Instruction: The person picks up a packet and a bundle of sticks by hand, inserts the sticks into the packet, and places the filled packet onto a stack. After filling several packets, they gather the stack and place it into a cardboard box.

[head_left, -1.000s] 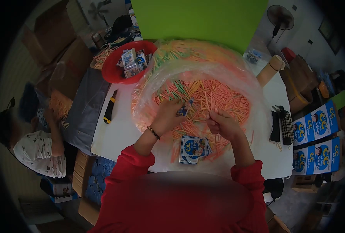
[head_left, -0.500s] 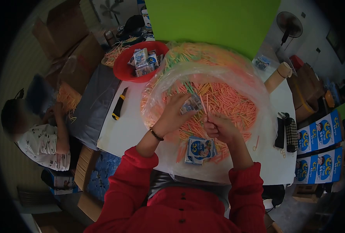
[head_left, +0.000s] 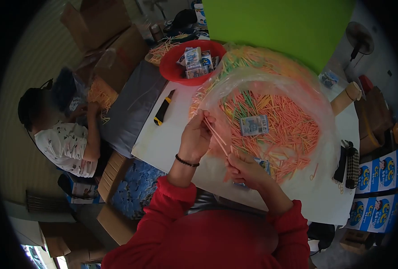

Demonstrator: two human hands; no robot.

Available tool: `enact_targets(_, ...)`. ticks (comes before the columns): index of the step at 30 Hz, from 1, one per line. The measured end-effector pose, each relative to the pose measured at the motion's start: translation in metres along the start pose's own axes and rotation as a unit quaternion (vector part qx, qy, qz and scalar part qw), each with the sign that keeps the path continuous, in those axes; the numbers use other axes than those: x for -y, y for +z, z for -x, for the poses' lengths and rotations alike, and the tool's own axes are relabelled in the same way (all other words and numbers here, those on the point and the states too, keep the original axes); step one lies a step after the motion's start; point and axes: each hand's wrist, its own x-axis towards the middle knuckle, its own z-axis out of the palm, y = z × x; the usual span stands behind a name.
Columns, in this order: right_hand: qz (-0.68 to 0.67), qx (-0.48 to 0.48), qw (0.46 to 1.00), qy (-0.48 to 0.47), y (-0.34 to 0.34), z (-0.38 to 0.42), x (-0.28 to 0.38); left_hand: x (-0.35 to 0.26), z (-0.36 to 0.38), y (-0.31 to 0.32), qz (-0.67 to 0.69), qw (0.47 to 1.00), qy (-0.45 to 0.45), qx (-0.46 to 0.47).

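Observation:
My left hand (head_left: pixel 196 138) is closed, its thumb and fingers pinching the upper ends of a few thin pink sticks (head_left: pixel 217 136). The lower ends are gripped by my right hand (head_left: pixel 247 169), so the sticks slant between both hands. Beyond them, a clear plastic bag (head_left: pixel 326 105) lies open around a heap of pink, orange and green sticks (head_left: pixel 288 130). On that heap rests a small printed packet (head_left: pixel 254 125). A second blue-and-white packet (head_left: pixel 264 165) is partly hidden behind my right hand.
A red bowl (head_left: pixel 166 71) with several packets stands at the back left, near a yellow-black utility knife (head_left: pixel 164 107). Black pouches (head_left: pixel 352 167) and a tan cylinder (head_left: pixel 346 98) are on the right. A co-worker (head_left: pixel 67 143) sits at left beside cardboard boxes (head_left: pixel 114 177).
The packet by my left hand now lies released on the heap. My left hand has moved to the upper ends of the sticks, and my right hand is lower. The view has shifted.

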Motion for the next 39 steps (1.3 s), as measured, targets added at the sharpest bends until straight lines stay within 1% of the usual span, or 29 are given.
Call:
enact_targets(1, 0.025, 0.006, 0.999, -0.022, -0.001, 0.000, -0.006, -0.003, 0.002, 0.002, -0.002, 1.000, 0.001, -0.003)
enact_targets(2, 0.049, 0.011, 0.998, -0.043, -0.002, 0.000, -0.011, -0.005, 0.007, 0.005, -0.045, 0.998, 0.003, -0.040)
enact_targets(3, 0.047, 0.012, 0.998, -0.040, 0.003, 0.001, -0.009, -0.006, 0.011, 0.010, -0.085, 0.993, 0.002, -0.079)
enact_targets(4, 0.089, -0.003, 0.993, -0.074, 0.009, 0.005, -0.005, -0.004, 0.012, 0.008, -0.086, 0.993, 0.003, -0.083)
enact_targets(5, 0.133, -0.017, 0.985, -0.109, 0.015, 0.006, -0.001, -0.004, 0.011, 0.005, -0.128, 0.988, 0.013, -0.084)
enact_targets(6, 0.133, -0.013, 0.985, -0.108, 0.021, 0.006, -0.002, -0.005, 0.010, 0.001, -0.171, 0.981, 0.023, -0.084)
enact_targets(7, 0.256, 0.028, 0.940, -0.226, 0.028, 0.008, -0.008, -0.008, 0.006, -0.008, -0.173, 0.981, 0.026, -0.087)
enact_targets(8, 0.370, 0.067, 0.863, -0.337, 0.033, 0.012, -0.013, -0.012, -0.003, -0.024, -0.165, 0.978, 0.052, -0.114)
enact_targets(9, 0.370, 0.070, 0.865, -0.333, 0.041, 0.023, -0.010, -0.015, -0.010, -0.042, -0.153, 0.975, 0.078, -0.143)
enact_targets(10, 0.394, 0.122, 0.847, -0.335, 0.050, 0.036, -0.004, -0.026, -0.010, -0.052, -0.146, 0.979, 0.075, -0.120)
enact_targets(11, 0.413, 0.170, 0.828, -0.338, 0.055, 0.041, -0.001, -0.026, -0.011, -0.060, -0.147, 0.979, 0.076, -0.122)
enact_targets(12, 0.407, 0.169, 0.832, -0.337, 0.046, 0.039, -0.002, -0.029, -0.002, -0.049, -0.166, 0.976, 0.060, -0.124)
enact_targets(13, 0.238, 0.118, 0.924, -0.277, 0.029, 0.033, 0.001, -0.032, 0.006, -0.040, -0.182, 0.974, 0.046, -0.128)
enact_targets(14, 0.064, 0.063, 0.975, -0.204, 0.014, 0.024, 0.005, -0.033, 0.012, -0.034, -0.179, 0.974, 0.048, -0.131)
enact_targets(16, 0.160, -0.136, 0.950, -0.229, 0.010, 0.003, 0.017, -0.034, 0.019, -0.022, -0.183, 0.979, 0.013, -0.092)
enact_targets(17, 0.159, -0.139, 0.950, -0.230, 0.006, -0.013, 0.016, -0.031, 0.024, -0.016, -0.183, 0.979, 0.010, -0.090)
enact_targets(19, 0.180, -0.190, 0.912, -0.317, 0.007, -0.043, 0.010, -0.018, 0.032, -0.006, -0.238, 0.970, -0.012, -0.044)
enact_targets(20, 0.180, -0.192, 0.911, -0.317, 0.014, -0.044, 0.008, -0.011, 0.033, -0.002, -0.237, 0.970, -0.013, -0.042)
enact_targets(22, 0.085, -0.129, 0.980, -0.127, 0.034, -0.041, 0.016, -0.002, 0.032, 0.006, -0.276, 0.960, 0.031, -0.027)
enact_targets(25, 0.129, -0.104, 0.981, -0.104, 0.028, -0.042, 0.012, -0.001, 0.032, 0.020, -0.265, 0.963, 0.034, -0.033)
enact_targets(29, 0.137, -0.095, 0.982, -0.092, 0.021, -0.041, 0.014, 0.004, 0.030, 0.020, -0.285, 0.958, 0.031, -0.016)
enact_targets(31, 0.187, -0.066, 0.978, -0.064, 0.017, -0.036, 0.014, 0.008, 0.028, 0.016, -0.213, 0.976, 0.016, -0.040)
enact_targets(32, 0.184, -0.070, 0.978, -0.065, 0.017, -0.032, 0.012, 0.010, 0.024, 0.011, -0.214, 0.976, 0.012, -0.038)
enact_targets(34, 0.255, -0.049, 0.956, -0.134, 0.028, -0.019, 0.006, 0.015, 0.009, -0.007, -0.085, 0.991, 0.028, -0.103)
enact_targets(35, 0.257, -0.049, 0.956, -0.133, 0.036, -0.009, 0.000, 0.003, -0.007, -0.036, -0.070, 0.992, 0.048, -0.094)
enact_targets(36, 0.273, 0.014, 0.939, -0.207, 0.046, 0.004, -0.008, -0.011, -0.014, -0.064, -0.052, 0.992, 0.069, -0.090)
enact_targets(37, 0.283, 0.072, 0.913, -0.284, 0.050, 0.010, -0.011, -0.019, -0.005, -0.056, -0.123, 0.985, 0.080, -0.088)
enact_targets(38, 0.277, 0.062, 0.916, -0.285, 0.045, 0.009, -0.010, -0.015, 0.003, -0.046, -0.127, 0.986, 0.068, -0.086)
enact_targets(39, 0.169, -0.011, 0.956, -0.241, 0.036, 0.005, -0.007, -0.009, 0.016, -0.025, -0.181, 0.981, 0.011, -0.066)
